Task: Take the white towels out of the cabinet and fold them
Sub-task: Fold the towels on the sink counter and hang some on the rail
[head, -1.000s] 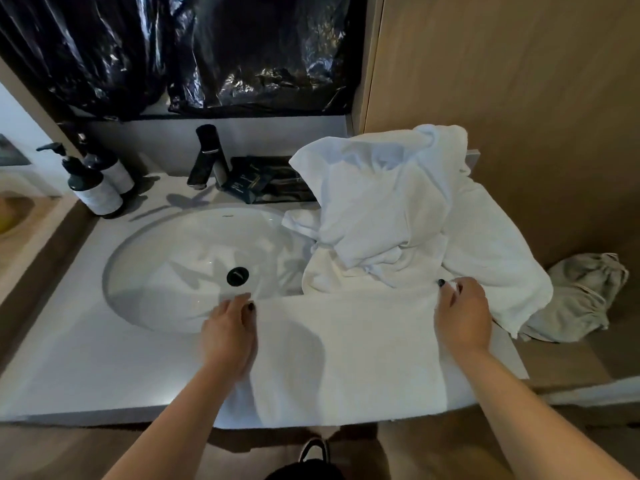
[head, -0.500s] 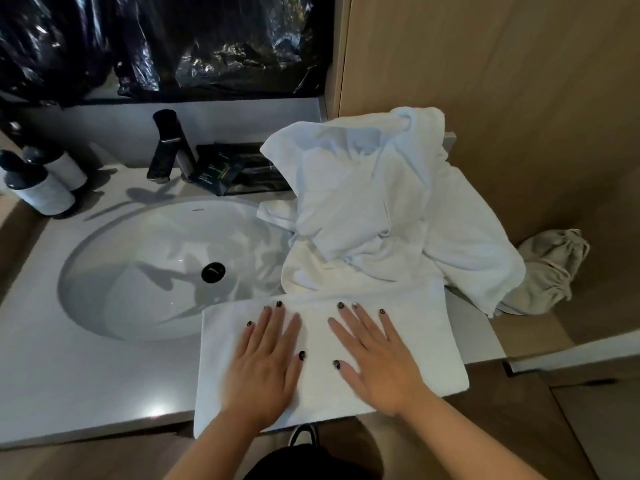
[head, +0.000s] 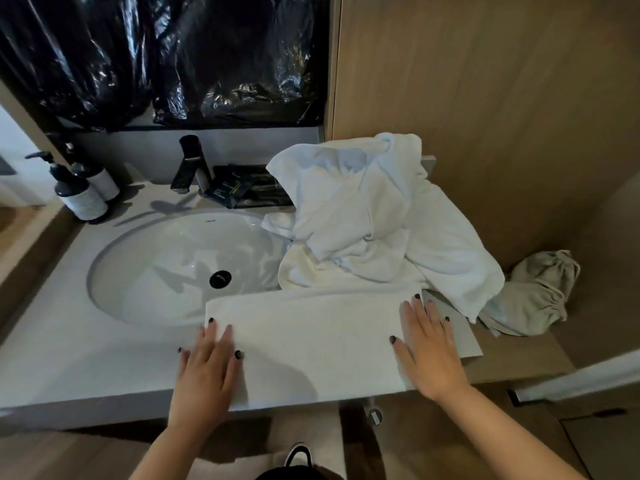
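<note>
Folded towel (head: 311,341): white, plain, flat, a long rectangle with straight edges. It lies on the near part of the tabletop (head: 86,368), its long axis running left to right, the far edge tilted slightly so the right end sits farther than the left. Its near edge reaches the tabletop's front lip; its far left corner lies over the rim of the sink (head: 166,265).

My left hand (head: 206,372): palm down on the towel's left end, fingers (head: 211,336) straight and close together, pointing far, thumb out to the right. Holding nothing, only pressing.

My right hand (head: 429,355): palm down on the towel's right end, fingers straight and slightly spread, pointing far and a little left. Likewise flat, gripping nothing.

Towel heap (head: 374,220): white, crumpled, unfolded, piled on the far right of the tabletop, touching the folded towel's far edge and hanging partly into the sink and over the right side.

Beige cloth bag (head: 533,299): bunched, on the lower wooden ledge to the right.

Sink: white oval basin, black drain. Black tap (head: 190,164) at the far edge. Dark packets (head: 242,190) just right of the tap. Two pump bottles (head: 83,188) far left.
</note>
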`<action>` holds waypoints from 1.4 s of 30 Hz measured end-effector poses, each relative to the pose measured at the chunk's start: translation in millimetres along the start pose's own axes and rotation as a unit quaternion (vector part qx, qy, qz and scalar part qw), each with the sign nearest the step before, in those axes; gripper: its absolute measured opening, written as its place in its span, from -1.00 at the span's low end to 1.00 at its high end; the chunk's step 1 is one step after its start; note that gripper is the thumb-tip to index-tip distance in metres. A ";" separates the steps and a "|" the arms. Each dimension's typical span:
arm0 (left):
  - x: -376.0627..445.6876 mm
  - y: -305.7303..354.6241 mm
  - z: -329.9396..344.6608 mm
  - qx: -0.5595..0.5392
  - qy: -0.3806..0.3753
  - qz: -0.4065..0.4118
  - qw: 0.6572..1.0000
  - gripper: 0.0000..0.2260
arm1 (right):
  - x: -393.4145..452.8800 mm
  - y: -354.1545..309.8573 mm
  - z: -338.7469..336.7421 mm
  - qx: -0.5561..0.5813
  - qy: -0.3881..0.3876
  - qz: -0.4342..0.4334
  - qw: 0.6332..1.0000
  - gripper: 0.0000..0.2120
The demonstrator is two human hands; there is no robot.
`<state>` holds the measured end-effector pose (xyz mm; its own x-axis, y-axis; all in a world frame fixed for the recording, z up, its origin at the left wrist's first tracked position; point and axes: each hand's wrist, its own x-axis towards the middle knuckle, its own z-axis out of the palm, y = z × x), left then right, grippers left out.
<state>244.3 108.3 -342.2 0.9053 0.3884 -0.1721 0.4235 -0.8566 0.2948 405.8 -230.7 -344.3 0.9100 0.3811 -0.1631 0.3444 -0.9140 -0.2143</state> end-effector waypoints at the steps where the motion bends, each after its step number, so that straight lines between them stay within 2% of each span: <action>1: -10.5 0.3 -0.6 -0.032 0.010 -0.028 0.999 -0.49 | -8.6 -6.2 -0.4 0.025 0.026 -0.018 0.999 -0.36; 3: -34.0 5.8 1.2 -0.131 0.062 -0.101 0.984 -0.54 | -28.7 -19.6 1.9 0.072 0.058 -0.065 0.994 -0.41; 4: -46.8 10.8 2.8 -0.190 0.096 -0.145 0.966 -0.59 | -40.3 -27.3 5.0 0.097 0.066 -0.086 0.989 -0.44; 7: -75.9 32.0 8.4 -0.319 0.177 -0.288 0.885 -0.68 | -74.7 -57.3 16.6 0.215 0.093 -0.109 0.966 -0.57; 9: -82.6 44.1 10.5 -0.421 0.209 -0.380 0.797 -0.61 | -90.5 -81.9 22.7 0.308 0.106 -0.086 0.941 -0.61; 10: -82.4 47.6 10.5 -0.489 0.196 -0.418 0.740 -0.57 | -95.5 -93.3 26.4 0.348 0.103 -0.057 0.930 -0.61; 11: -81.1 49.6 11.5 -0.566 0.161 -0.437 0.680 -0.56 | -99.5 -103.9 29.7 0.378 0.082 -0.020 0.922 -0.64; 13: -78.0 54.0 10.9 -0.720 0.060 -0.401 0.563 -0.61 | -104.5 -122.1 33.6 0.419 0.001 0.057 0.906 -0.78; 15: -70.9 60.7 9.5 -0.797 0.004 -0.369 0.478 -0.75 | -104.1 -136.3 37.3 0.494 -0.106 0.156 0.849 -0.89; 16: -66.2 64.3 9.7 -0.807 -0.004 -0.374 0.458 -0.78 | -103.5 -142.0 37.0 0.540 -0.177 0.212 0.795 -0.85; 18: -59.0 70.8 11.3 -0.798 -0.018 -0.394 0.457 -0.78 | -100.7 -152.0 33.9 0.641 -0.311 0.303 0.634 -0.68; 19: -56.9 73.3 11.4 -0.797 -0.029 -0.397 0.454 -0.79 | -97.7 -154.4 35.1 0.683 -0.330 0.330 0.561 -0.60; 20: -55.5 74.9 10.2 -0.796 -0.036 -0.397 0.454 -0.81 | -94.2 -155.8 37.1 0.719 -0.319 0.343 0.513 -0.57; 25: -51.8 63.7 5.7 -0.806 -0.038 -0.366 0.464 -0.86 | -74.0 -171.0 41.1 0.845 -0.161 0.341 0.378 -0.55; 28: -61.3 58.9 -1.4 -0.816 -0.073 -0.327 0.470 -0.86 | -79.1 -190.6 43.2 0.881 -0.145 0.301 0.335 -0.60; 30: -66.7 52.5 -3.8 -0.814 -0.084 -0.318 0.478 -0.84 | -83.4 -202.8 49.4 0.892 -0.128 0.291 0.322 -0.61; 34: -75.2 30.0 -2.9 -0.794 -0.046 -0.332 0.507 -0.76 | -85.3 -212.2 57.4 0.890 -0.028 0.321 0.323 -0.62; 42: -84.3 -22.9 -0.2 -0.762 0.009 -0.387 0.519 -0.86 | -95.2 -158.4 67.0 0.837 0.121 0.412 0.340 -0.64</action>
<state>158.3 95.2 -334.2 0.4388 0.4297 -0.7892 0.1826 0.8173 0.5465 249.2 -113.0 -359.4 0.6006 -0.1161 -0.7911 -0.4793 0.7396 -0.4725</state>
